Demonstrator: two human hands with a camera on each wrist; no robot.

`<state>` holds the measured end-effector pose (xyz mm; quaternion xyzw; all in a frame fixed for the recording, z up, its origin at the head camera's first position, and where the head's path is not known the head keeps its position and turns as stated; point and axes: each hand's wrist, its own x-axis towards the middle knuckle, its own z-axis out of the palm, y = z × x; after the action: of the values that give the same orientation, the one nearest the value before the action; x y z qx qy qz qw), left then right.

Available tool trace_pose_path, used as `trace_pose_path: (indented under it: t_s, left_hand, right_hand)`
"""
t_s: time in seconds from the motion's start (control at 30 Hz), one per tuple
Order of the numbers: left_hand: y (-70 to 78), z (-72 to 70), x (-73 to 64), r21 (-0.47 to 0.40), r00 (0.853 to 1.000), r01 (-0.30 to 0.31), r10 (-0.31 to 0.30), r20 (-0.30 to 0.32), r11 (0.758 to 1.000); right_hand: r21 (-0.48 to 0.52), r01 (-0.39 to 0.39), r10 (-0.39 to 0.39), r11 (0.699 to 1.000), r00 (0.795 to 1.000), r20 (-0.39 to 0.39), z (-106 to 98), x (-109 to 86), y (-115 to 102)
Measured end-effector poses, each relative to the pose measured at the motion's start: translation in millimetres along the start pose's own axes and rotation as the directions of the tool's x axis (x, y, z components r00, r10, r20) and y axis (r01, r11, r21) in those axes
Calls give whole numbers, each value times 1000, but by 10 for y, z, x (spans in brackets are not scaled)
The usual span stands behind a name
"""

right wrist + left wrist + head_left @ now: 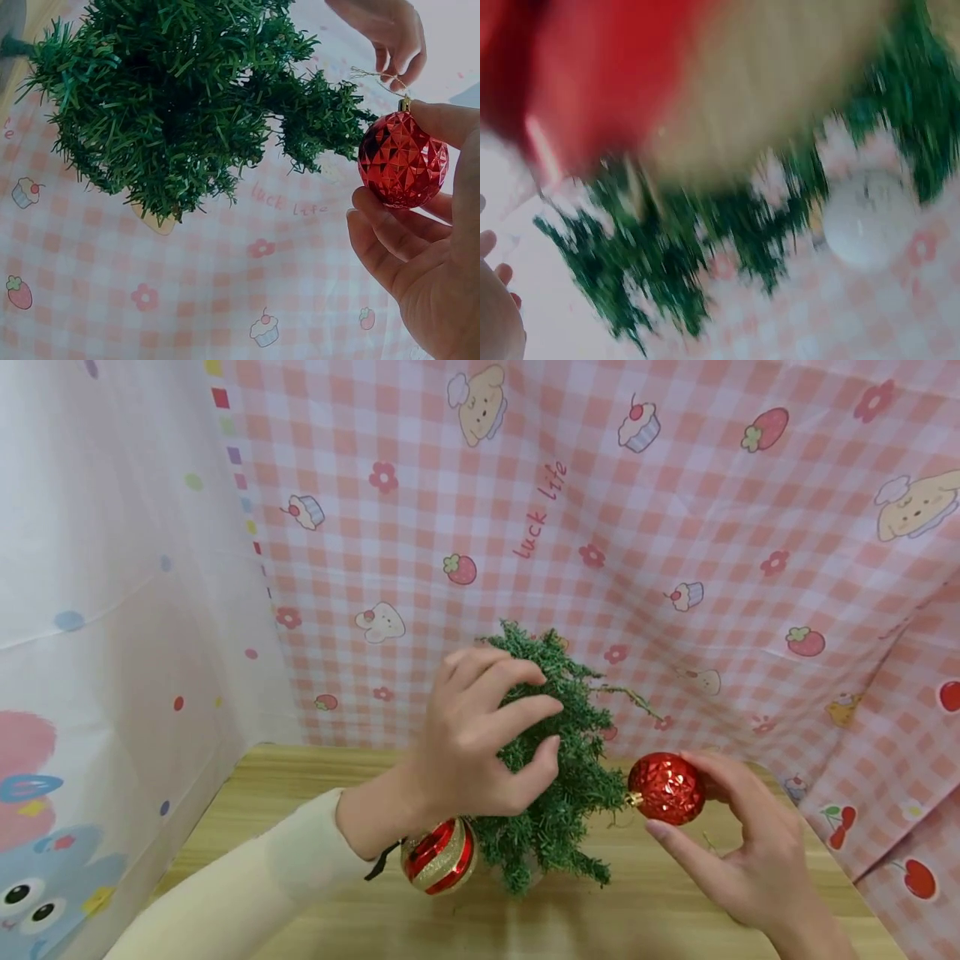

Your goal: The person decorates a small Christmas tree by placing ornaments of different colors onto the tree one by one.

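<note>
A small green artificial Christmas tree stands on the wooden table. My right hand pinches a shiny red faceted bauble between thumb and fingers at the tree's right side. The bauble's gold cap bears a loop of gold string. Over the upper left of the tree, my left hand has its fingers spread and bent loosely, with nothing seen in them. Under that wrist hangs a red and gold striped bauble, large and blurred in the left wrist view.
A white ball hangs among the branches in the left wrist view. Behind the wooden table hangs a pink checked cloth, with a white printed cloth on the left. A thin bare twig sticks out from the tree's right.
</note>
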<state>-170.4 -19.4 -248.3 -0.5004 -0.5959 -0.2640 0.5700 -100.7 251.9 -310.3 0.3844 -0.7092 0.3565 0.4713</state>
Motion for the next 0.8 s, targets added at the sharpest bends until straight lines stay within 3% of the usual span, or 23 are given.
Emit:
trace_pose_path:
  t_s: [0.1, 0.23, 0.47, 0.63, 0.8]
  left_hand:
    - [139, -24, -43, -5, 998, -5, 5, 57, 1000]
    - [276, -67, -83, -62, 983, 57, -45, 177, 996]
    - [466, -100, -147, -133, 910, 198, -132, 392, 971]
    - [541, -79, -178, -155, 872, 293, -197, 449, 943]
    - [549, -48, -177, -205, 815, 427, -276, 509, 881]
  right_hand:
    - [16, 12, -11, 1000, 1000, -10, 14, 19, -15]
    - [31, 18, -18, 999, 1000, -8, 32, 49, -39]
    - [32, 14, -14, 999, 1000, 4, 45, 74, -62]
    - [68, 36, -36, 997, 999, 6, 73, 91, -78]
    - [44, 24, -25, 999, 1000, 13, 104, 94, -114]
